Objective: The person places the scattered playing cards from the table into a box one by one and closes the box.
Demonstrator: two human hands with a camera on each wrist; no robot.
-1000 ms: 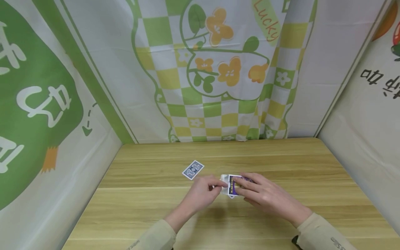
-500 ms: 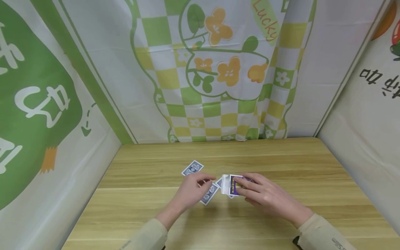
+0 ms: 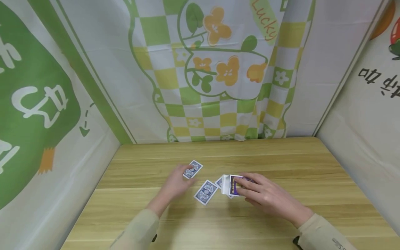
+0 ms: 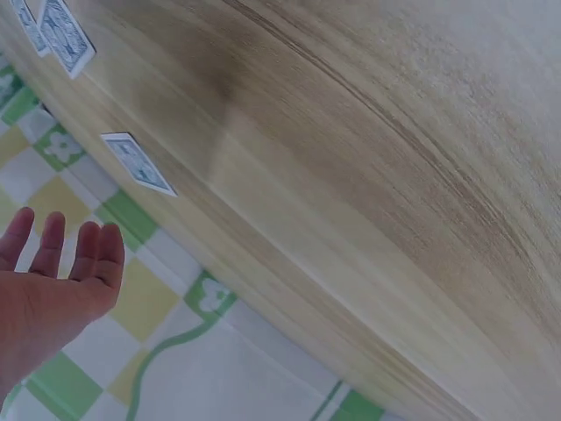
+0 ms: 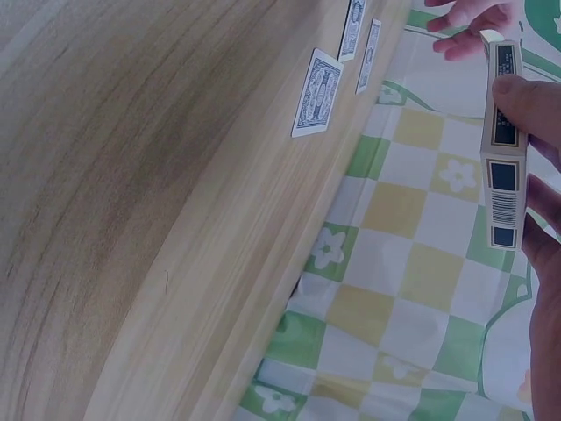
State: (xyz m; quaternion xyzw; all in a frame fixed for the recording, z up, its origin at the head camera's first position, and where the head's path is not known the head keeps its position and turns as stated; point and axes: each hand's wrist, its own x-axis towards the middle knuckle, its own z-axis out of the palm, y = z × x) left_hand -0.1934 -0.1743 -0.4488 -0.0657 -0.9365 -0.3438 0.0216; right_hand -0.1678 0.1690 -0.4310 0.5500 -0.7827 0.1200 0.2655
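My right hand [image 3: 265, 194] grips a purple and white playing card box [image 3: 234, 184]. In the right wrist view the thumb lies on the narrow side of the box [image 5: 503, 197], which has a barcode, and the fingers are at its far side. A white end flap [image 3: 225, 184] sticks out from the box toward the left. My left hand [image 3: 175, 182] hovers with relaxed fingers beside a blue-backed playing card [image 3: 196, 168], holding nothing. A second playing card [image 3: 206, 192] lies face down between the hands. Part of another card [image 3: 219, 182] shows next to the box, which hides the rest.
All of this is on a wooden table [image 3: 150, 158]. Behind it hangs a checkered green and yellow cloth [image 3: 212, 107], and printed fabric walls [image 3: 359, 139] stand at both sides.
My left hand has moved left from the box's flap toward the far card. The middle card has come into view from behind it. The right hand keeps its place on the box.
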